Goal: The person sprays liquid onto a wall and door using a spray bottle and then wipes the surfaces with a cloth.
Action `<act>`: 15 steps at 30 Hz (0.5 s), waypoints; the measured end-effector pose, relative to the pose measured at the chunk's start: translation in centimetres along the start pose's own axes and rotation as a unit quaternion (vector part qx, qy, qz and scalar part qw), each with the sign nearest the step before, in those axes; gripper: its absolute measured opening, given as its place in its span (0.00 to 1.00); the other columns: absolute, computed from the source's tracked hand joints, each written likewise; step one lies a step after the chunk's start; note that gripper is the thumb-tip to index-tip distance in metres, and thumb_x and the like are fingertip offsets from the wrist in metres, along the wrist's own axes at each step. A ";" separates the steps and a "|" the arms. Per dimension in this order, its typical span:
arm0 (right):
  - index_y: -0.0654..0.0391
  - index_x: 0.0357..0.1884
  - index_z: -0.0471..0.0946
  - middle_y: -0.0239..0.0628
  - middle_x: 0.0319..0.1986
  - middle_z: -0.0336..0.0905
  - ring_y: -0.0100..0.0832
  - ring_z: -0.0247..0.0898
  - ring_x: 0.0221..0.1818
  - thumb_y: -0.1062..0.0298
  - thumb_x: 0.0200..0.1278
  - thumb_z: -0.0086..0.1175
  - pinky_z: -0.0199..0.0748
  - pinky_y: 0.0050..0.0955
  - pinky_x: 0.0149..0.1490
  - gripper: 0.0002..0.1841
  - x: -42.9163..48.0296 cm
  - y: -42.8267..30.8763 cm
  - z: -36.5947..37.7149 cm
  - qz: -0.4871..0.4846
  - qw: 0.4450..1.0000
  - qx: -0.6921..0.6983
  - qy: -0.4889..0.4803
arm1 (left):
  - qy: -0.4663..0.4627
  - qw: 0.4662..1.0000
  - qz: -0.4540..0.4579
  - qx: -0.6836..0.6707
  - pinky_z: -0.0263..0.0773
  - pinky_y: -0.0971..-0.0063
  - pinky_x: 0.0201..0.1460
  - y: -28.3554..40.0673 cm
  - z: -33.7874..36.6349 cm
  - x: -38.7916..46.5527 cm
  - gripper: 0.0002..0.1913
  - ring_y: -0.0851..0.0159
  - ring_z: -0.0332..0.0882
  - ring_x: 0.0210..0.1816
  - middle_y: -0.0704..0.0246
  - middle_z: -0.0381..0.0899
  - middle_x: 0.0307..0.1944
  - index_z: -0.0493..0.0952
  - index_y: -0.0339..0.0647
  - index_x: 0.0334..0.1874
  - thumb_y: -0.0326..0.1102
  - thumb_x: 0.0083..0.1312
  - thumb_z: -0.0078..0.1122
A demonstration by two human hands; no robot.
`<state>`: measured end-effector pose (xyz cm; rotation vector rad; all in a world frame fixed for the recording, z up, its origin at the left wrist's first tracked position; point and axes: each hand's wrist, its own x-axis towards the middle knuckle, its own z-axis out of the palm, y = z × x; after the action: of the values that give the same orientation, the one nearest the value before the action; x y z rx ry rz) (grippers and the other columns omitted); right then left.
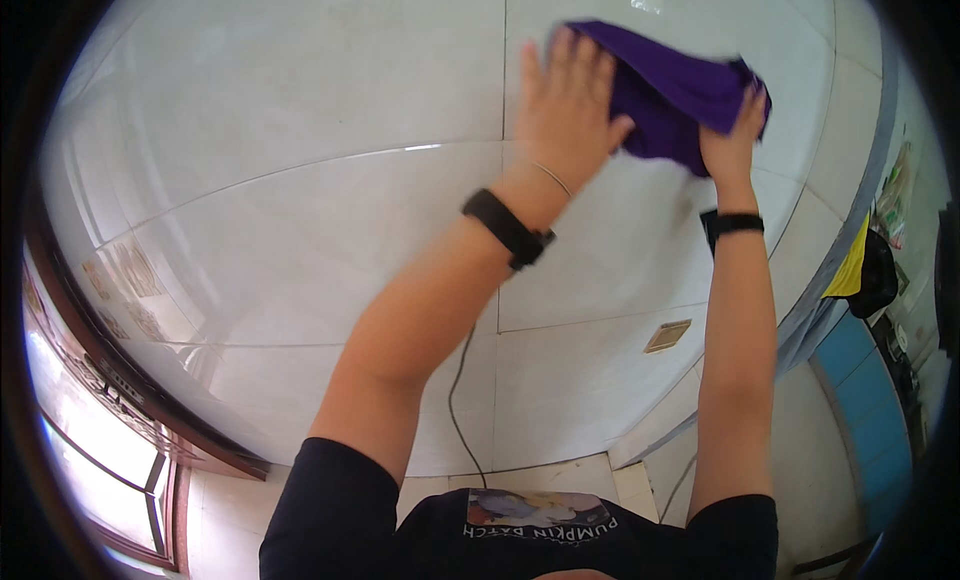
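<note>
A purple cloth (660, 92) lies against a wall of large pale glossy tiles (315, 235), partly folded over itself. My right hand (731, 141) grips the cloth at its right end, and a fold hides part of the palm and fingers. At the cloth's left edge, my left hand (566, 100) is flat with its fingers apart, blurred at the tips. Its fingers overlap the cloth's upper left corner; whether they press on it is unclear. Black bands circle both wrists.
A small wall plate (667, 336) sits low on the tiles. A dark cable (454, 400) hangs below my left arm. At left is a brown-framed window (105, 460). Past the wall's right edge are a yellow cloth (847, 269), a black object (874, 272) and a blue-tiled surface (862, 392).
</note>
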<state>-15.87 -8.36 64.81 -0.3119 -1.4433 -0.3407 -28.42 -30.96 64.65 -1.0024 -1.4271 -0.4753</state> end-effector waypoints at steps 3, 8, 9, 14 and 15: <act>0.60 0.68 0.55 0.59 0.66 0.49 0.63 0.48 0.65 0.60 0.53 0.56 0.50 0.54 0.66 0.39 6.0 -6.5 1.6 -0.043 0.999 -0.032 0.002 | 0.045 0.993 -0.049 0.094 0.40 0.42 0.70 -4.8 -1.5 1.7 0.35 0.52 0.52 0.71 0.58 0.64 0.65 0.68 0.39 0.62 0.60 0.61 0.51; 0.49 0.69 0.58 0.45 0.68 0.50 0.60 0.48 0.67 0.66 0.54 0.52 0.51 0.55 0.65 0.36 3.5 -21.0 1.4 -0.174 0.982 0.039 -0.062 | 0.020 0.997 -0.009 0.070 0.45 0.37 0.66 -10.3 -4.6 -4.2 0.25 0.47 0.61 0.65 0.58 0.71 0.59 0.74 0.50 0.57 0.47 0.57 0.60; 0.48 0.68 0.60 0.42 0.68 0.51 0.59 0.50 0.66 0.69 0.53 0.49 0.55 0.53 0.64 0.35 1.1 -22.3 1.2 -0.220 0.970 0.037 -0.099 | 0.047 0.998 0.032 0.023 0.50 0.39 0.63 -9.9 -5.7 -6.0 0.25 0.47 0.65 0.61 0.59 0.72 0.57 0.75 0.48 0.54 0.40 0.52 0.62; 0.40 0.69 0.60 0.30 0.71 0.47 0.46 0.51 0.68 0.68 0.51 0.52 0.59 0.47 0.63 0.37 -5.2 -19.9 -0.5 -0.353 0.894 0.133 -0.242 | -0.148 0.982 0.067 0.092 0.43 0.42 0.69 -9.4 -3.9 -14.9 0.32 0.47 0.54 0.69 0.59 0.64 0.65 0.64 0.48 0.67 0.50 0.60 0.53; 0.40 0.69 0.60 0.30 0.71 0.47 0.46 0.51 0.68 0.68 0.51 0.52 0.59 0.47 0.63 0.37 -3.6 -20.0 -0.1 -0.353 0.894 0.138 -0.238 | -0.146 0.975 0.092 0.142 0.42 0.41 0.69 -10.4 -4.3 -14.0 0.33 0.46 0.52 0.70 0.60 0.63 0.66 0.63 0.48 0.67 0.53 0.61 0.51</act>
<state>-24.34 -26.50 61.29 0.4138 -2.0435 -0.6680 -36.26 -43.91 54.99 -0.9859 -1.5899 0.0176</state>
